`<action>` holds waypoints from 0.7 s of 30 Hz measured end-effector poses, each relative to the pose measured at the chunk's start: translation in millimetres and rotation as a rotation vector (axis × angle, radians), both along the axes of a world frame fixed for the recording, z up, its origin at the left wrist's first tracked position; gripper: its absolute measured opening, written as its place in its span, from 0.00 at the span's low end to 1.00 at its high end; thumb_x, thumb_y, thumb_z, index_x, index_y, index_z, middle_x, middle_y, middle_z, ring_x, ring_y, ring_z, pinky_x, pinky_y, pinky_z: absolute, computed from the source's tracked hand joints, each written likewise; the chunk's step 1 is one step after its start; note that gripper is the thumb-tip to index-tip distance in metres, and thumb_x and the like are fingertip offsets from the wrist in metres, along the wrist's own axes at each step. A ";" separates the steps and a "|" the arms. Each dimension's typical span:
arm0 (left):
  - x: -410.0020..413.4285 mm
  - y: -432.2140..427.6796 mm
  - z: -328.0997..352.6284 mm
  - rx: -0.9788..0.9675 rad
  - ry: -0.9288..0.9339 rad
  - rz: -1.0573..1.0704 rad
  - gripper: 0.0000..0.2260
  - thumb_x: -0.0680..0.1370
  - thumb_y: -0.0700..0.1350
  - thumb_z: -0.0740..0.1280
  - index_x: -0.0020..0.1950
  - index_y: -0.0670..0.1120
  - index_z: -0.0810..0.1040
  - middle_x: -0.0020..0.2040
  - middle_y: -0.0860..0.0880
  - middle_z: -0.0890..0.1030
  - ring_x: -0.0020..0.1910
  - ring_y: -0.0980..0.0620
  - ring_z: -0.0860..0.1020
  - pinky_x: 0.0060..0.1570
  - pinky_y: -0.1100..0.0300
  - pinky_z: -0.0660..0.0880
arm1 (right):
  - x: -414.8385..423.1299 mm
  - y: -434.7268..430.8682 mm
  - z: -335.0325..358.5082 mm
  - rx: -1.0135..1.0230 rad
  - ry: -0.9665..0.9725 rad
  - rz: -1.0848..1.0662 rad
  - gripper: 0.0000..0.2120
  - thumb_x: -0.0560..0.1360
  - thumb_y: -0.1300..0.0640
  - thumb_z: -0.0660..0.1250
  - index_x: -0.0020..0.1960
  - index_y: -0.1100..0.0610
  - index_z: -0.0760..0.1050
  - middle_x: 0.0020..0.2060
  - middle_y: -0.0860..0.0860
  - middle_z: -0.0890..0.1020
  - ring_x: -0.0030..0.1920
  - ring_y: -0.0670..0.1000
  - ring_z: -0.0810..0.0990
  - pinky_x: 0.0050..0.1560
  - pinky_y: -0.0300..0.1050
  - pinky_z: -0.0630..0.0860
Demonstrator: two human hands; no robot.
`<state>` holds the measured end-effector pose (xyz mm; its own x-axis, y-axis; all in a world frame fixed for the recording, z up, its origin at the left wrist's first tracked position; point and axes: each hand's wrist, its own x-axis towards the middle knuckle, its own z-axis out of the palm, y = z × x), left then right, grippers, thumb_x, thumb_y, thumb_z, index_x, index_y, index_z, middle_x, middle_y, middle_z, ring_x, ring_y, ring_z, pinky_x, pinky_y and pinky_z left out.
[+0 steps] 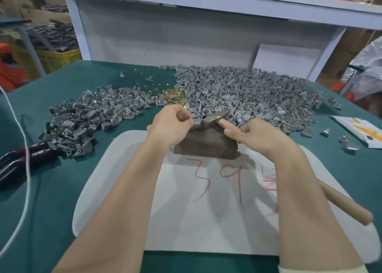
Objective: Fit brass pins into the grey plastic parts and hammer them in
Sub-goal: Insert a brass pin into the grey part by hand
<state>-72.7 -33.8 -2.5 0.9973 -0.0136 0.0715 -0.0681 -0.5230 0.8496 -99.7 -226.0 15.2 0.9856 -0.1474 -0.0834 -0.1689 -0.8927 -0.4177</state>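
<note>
Head view: a grey part is pinched in the curled fingers of the left hand and held at the top edge of a dark block. The hammer is gripped by the right hand, with the index finger laid straight along the wooden handle towards the head and the other fingers curled round it. The hammer head is seen just beside the part, over the block; whether it touches the part cannot be told, nor whether a pin is in the part. Both forearms are stretched forward, and both wrists are bent inward towards the block. The handle is hidden under the right forearm, and its end is seen again to the right of that arm.

The block is set on a white sheet, on which "39" is written in red; further red marks are partly covered by the right arm and cannot be read. The sheet lies on a green table.

Beyond the hands a small heap of pins is seen between a left pile and a larger right pile of grey parts. At the left edge a black tool marked "TAPER" is cut off, and it is crossed by a white cord. A white and yellow packet lies at the right, its print too blurred to read.
</note>
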 end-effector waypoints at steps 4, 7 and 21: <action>-2.5 -1.2 -1.3 0.122 0.013 -0.094 0.07 0.76 0.47 0.69 0.37 0.54 0.76 0.50 0.53 0.81 0.59 0.46 0.75 0.64 0.46 0.68 | 9.4 -7.2 -10.5 0.066 -0.073 -0.174 0.22 0.77 0.42 0.61 0.38 0.62 0.71 0.33 0.55 0.72 0.36 0.56 0.71 0.32 0.45 0.62; -4.4 -2.7 0.1 0.196 -0.008 -0.113 0.08 0.76 0.48 0.69 0.37 0.55 0.76 0.51 0.54 0.80 0.62 0.46 0.72 0.65 0.47 0.67 | 16.1 -7.4 -21.2 0.029 -0.089 -0.247 0.23 0.78 0.43 0.60 0.38 0.62 0.70 0.43 0.60 0.77 0.45 0.60 0.77 0.39 0.45 0.65; -4.1 -4.8 0.4 0.229 -0.019 -0.160 0.05 0.77 0.47 0.67 0.41 0.56 0.77 0.57 0.51 0.79 0.63 0.46 0.71 0.63 0.49 0.69 | 12.5 17.7 -8.6 0.291 -0.531 -0.044 0.11 0.78 0.62 0.60 0.53 0.56 0.81 0.46 0.52 0.83 0.46 0.51 0.79 0.52 0.44 0.74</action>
